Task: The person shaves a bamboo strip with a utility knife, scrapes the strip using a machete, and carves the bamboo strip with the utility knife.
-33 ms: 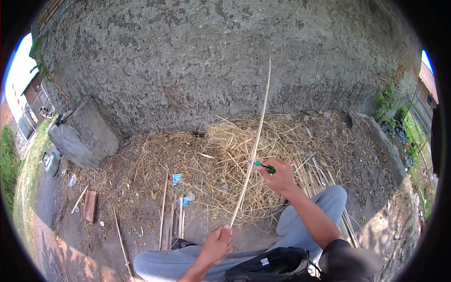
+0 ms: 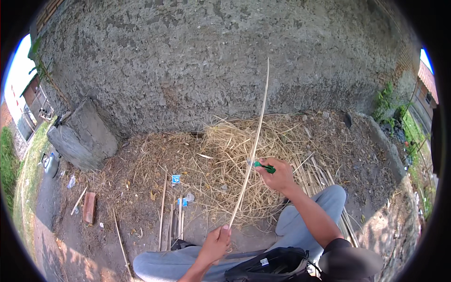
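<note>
A long, thin, pale bamboo strip [image 2: 258, 131] slants up and away from my lap toward the wall. My left hand [image 2: 215, 244] is closed on its near end, just above my leg. Halfway along, my right hand [image 2: 279, 176] grips a green-handled tool [image 2: 269, 168]. The tool's small tip meets the strip; its exact shape is too small to make out. Beneath the strip lies a heap of curly bamboo shavings [image 2: 235, 150].
A rough grey wall [image 2: 216, 70] rises behind the shavings. More split strips [image 2: 163, 207] lie at left and beside my right knee. A concrete block [image 2: 87, 136], a reddish brick piece [image 2: 89, 207] and blue wrappers [image 2: 175, 179] are on the ground. A black bag [image 2: 268, 265] rests at my lap.
</note>
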Demonstrator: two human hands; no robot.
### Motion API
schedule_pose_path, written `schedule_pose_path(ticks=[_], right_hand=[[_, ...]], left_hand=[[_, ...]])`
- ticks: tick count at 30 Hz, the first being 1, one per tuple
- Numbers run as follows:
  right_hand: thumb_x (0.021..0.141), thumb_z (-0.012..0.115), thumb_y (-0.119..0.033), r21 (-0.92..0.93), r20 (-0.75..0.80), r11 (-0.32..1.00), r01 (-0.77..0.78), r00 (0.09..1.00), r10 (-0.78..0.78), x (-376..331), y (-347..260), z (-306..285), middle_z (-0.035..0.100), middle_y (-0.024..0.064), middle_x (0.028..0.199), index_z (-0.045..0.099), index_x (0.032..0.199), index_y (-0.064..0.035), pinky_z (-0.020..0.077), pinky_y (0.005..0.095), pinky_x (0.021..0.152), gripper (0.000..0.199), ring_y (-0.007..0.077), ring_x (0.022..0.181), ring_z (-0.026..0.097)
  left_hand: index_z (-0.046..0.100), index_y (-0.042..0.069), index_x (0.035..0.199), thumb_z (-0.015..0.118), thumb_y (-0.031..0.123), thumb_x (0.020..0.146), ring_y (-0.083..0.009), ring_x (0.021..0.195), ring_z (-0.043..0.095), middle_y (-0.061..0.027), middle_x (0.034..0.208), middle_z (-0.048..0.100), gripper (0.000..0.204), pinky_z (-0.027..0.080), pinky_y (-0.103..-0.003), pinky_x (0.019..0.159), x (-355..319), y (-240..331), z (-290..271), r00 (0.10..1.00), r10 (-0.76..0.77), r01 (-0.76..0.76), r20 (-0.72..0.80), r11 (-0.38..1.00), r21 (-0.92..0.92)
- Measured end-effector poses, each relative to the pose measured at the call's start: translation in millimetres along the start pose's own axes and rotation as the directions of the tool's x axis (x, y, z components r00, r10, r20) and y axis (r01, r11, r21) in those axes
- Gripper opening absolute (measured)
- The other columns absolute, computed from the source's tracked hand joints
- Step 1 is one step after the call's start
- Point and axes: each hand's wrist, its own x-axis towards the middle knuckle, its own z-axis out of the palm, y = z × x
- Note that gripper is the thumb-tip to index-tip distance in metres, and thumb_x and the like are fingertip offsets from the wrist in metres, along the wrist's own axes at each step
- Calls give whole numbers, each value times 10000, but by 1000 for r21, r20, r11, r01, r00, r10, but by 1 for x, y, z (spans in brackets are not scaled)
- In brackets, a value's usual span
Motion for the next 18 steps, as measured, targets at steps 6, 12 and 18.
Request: schedule_pose_path(ticks=[6,12,18], right_hand=[[892,693,-330,-10,265,974,-226,939,220,-2,10,-17,604,84,625,696,926,-32,428,335,542,300,179,566,578],[921,639,-371,-60,313,972,-229,920,236,-15,1,-12,595,134,617,664,959,-45,459,406,567,329,270,592,627],[871,667,-275,-303,179,953,-18,981,76,-24,20,-5,623,158,618,619,896,-51,481,465,524,230,385,554,627]], left_hand=[[458,86,888,387,353,1063,-44,466,270,63,608,299,327,227,-234,401,5,3,15,998,3,-7,67,998,57],[453,79,885,379,339,1067,-48,471,273,52,614,311,326,224,-236,397,9,0,18,996,-71,71,53,997,7],[456,83,876,383,329,1067,-54,471,261,46,610,303,319,215,-238,391,8,4,23,982,-149,160,117,983,-89]])
